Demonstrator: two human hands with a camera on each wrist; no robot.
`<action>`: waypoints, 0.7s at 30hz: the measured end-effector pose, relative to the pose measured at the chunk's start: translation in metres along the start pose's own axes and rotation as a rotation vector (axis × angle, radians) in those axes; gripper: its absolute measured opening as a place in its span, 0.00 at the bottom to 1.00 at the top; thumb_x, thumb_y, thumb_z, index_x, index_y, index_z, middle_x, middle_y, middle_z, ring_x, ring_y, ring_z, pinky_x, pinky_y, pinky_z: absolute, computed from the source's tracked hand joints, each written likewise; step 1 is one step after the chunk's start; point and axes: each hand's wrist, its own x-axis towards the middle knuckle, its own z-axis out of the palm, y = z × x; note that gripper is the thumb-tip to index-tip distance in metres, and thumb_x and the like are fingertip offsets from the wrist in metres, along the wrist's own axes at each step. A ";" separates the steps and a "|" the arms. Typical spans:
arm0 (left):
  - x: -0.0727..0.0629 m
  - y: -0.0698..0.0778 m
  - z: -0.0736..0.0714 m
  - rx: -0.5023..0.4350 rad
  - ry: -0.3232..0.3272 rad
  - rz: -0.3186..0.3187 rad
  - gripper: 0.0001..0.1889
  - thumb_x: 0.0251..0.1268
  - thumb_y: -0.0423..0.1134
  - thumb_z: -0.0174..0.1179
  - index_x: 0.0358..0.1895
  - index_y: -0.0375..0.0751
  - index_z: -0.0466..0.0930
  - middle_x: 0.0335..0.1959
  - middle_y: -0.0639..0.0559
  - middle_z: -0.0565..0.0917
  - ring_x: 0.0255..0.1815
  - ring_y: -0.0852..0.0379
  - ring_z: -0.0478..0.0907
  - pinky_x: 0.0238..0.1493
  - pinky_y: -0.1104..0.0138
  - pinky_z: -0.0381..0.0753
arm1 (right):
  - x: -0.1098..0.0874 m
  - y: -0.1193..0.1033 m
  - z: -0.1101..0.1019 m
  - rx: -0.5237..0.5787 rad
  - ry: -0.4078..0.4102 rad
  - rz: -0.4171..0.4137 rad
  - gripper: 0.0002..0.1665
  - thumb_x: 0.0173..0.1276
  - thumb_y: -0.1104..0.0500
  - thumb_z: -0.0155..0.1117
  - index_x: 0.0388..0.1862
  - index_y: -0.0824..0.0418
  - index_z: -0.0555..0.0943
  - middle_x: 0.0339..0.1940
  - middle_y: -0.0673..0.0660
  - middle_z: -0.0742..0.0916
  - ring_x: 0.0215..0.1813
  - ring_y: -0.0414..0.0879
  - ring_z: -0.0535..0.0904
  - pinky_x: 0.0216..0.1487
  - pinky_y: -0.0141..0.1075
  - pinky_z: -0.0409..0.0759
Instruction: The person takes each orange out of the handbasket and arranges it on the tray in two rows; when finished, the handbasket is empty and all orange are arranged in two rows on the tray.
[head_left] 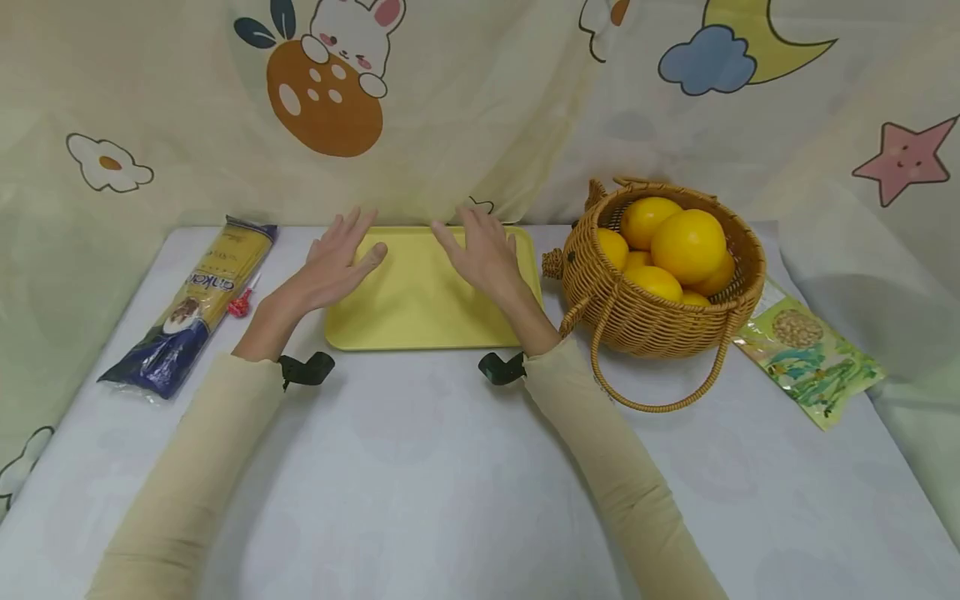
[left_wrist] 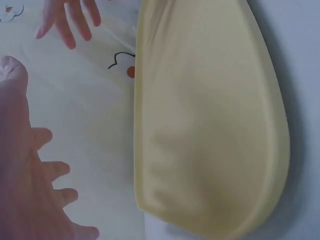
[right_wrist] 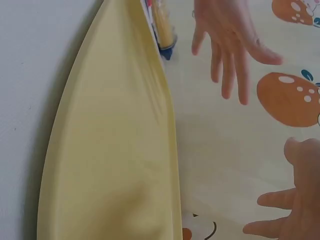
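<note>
A shallow yellow tray (head_left: 420,312) lies at the back middle of the white-covered table. My left hand (head_left: 333,262) hovers over its left end, fingers spread and holding nothing. Over the tray's right part is my right hand (head_left: 487,254), likewise with fingers extended and nothing in it. In the left wrist view, the left hand (left_wrist: 25,165) appears beside the tray (left_wrist: 210,110), which carries a soft shadow of fingers. The right wrist view has the right hand (right_wrist: 295,195) at the lower right, apart from the tray (right_wrist: 110,130).
Right of the tray stands a wicker basket (head_left: 660,333) heaped with several yellow-orange fruits (head_left: 688,247), its handle drooping forward. A green printed packet (head_left: 813,354) lies partly behind it. At left are a yellow-and-blue food packet (head_left: 198,304) and a red-wrapped lollipop (head_left: 240,304).
</note>
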 end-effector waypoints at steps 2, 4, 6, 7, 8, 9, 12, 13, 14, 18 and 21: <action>-0.002 -0.003 -0.001 -0.021 0.010 0.017 0.42 0.70 0.70 0.33 0.79 0.55 0.34 0.81 0.43 0.34 0.80 0.37 0.28 0.71 0.30 0.30 | -0.001 -0.001 -0.001 0.034 0.011 -0.020 0.43 0.73 0.30 0.37 0.77 0.54 0.59 0.78 0.54 0.64 0.79 0.55 0.55 0.77 0.60 0.54; -0.004 -0.005 -0.001 -0.048 0.013 0.038 0.41 0.72 0.67 0.35 0.79 0.52 0.35 0.81 0.43 0.36 0.81 0.37 0.29 0.73 0.33 0.31 | -0.003 -0.002 -0.003 0.105 0.018 -0.048 0.41 0.74 0.32 0.39 0.76 0.54 0.60 0.77 0.54 0.65 0.79 0.54 0.57 0.76 0.56 0.57; -0.008 -0.006 -0.001 -0.095 0.014 0.050 0.41 0.72 0.66 0.35 0.79 0.50 0.37 0.81 0.43 0.37 0.81 0.39 0.31 0.76 0.36 0.32 | -0.005 -0.003 -0.005 0.184 0.019 -0.078 0.39 0.75 0.34 0.40 0.75 0.54 0.61 0.77 0.54 0.66 0.79 0.53 0.58 0.77 0.53 0.58; -0.010 -0.006 -0.002 -0.132 0.016 0.051 0.40 0.73 0.66 0.35 0.79 0.49 0.37 0.81 0.44 0.39 0.81 0.40 0.32 0.77 0.38 0.33 | -0.005 -0.004 -0.007 0.220 0.017 -0.089 0.39 0.75 0.34 0.41 0.75 0.54 0.61 0.77 0.54 0.66 0.79 0.52 0.57 0.77 0.52 0.58; -0.012 -0.006 -0.002 -0.175 0.024 0.050 0.40 0.73 0.65 0.34 0.79 0.49 0.38 0.81 0.44 0.40 0.82 0.41 0.33 0.78 0.40 0.34 | -0.006 -0.006 -0.008 0.257 0.016 -0.100 0.38 0.75 0.35 0.42 0.75 0.54 0.62 0.77 0.53 0.66 0.79 0.52 0.57 0.77 0.52 0.58; -0.015 -0.006 -0.003 -0.218 0.033 0.046 0.39 0.74 0.65 0.33 0.79 0.49 0.39 0.81 0.45 0.41 0.82 0.42 0.34 0.78 0.41 0.34 | -0.007 -0.008 -0.010 0.286 0.015 -0.111 0.37 0.75 0.35 0.42 0.75 0.53 0.62 0.76 0.53 0.67 0.79 0.51 0.58 0.77 0.51 0.59; -0.023 -0.005 -0.005 -0.322 0.068 0.024 0.37 0.74 0.65 0.30 0.79 0.51 0.40 0.81 0.49 0.43 0.82 0.45 0.37 0.79 0.43 0.36 | -0.010 -0.013 -0.014 0.318 0.014 -0.130 0.36 0.75 0.35 0.43 0.74 0.52 0.63 0.76 0.52 0.68 0.78 0.49 0.59 0.77 0.48 0.61; -0.025 -0.005 -0.006 -0.337 0.077 0.020 0.36 0.75 0.64 0.30 0.79 0.52 0.41 0.81 0.49 0.44 0.82 0.46 0.37 0.79 0.43 0.37 | -0.012 -0.015 -0.016 0.322 0.013 -0.134 0.36 0.75 0.35 0.43 0.74 0.51 0.63 0.75 0.51 0.69 0.77 0.48 0.60 0.76 0.47 0.62; -0.027 -0.004 -0.006 -0.340 0.084 0.018 0.36 0.75 0.64 0.31 0.79 0.52 0.42 0.81 0.50 0.45 0.82 0.46 0.38 0.79 0.43 0.37 | -0.013 -0.017 -0.018 0.328 0.012 -0.138 0.36 0.74 0.35 0.43 0.74 0.51 0.64 0.75 0.51 0.69 0.77 0.48 0.61 0.75 0.47 0.63; -0.035 -0.006 -0.003 -0.320 0.090 0.009 0.35 0.75 0.62 0.35 0.79 0.51 0.45 0.81 0.49 0.47 0.82 0.47 0.40 0.79 0.42 0.41 | -0.026 -0.023 -0.029 0.365 0.010 -0.173 0.34 0.75 0.36 0.44 0.73 0.50 0.65 0.74 0.49 0.70 0.74 0.48 0.66 0.72 0.46 0.68; -0.046 -0.009 0.000 -0.295 0.104 0.002 0.34 0.75 0.59 0.41 0.77 0.48 0.50 0.80 0.47 0.51 0.81 0.45 0.44 0.78 0.41 0.45 | -0.042 -0.026 -0.041 0.414 -0.001 -0.232 0.30 0.75 0.40 0.48 0.71 0.49 0.68 0.72 0.48 0.73 0.71 0.46 0.69 0.70 0.45 0.71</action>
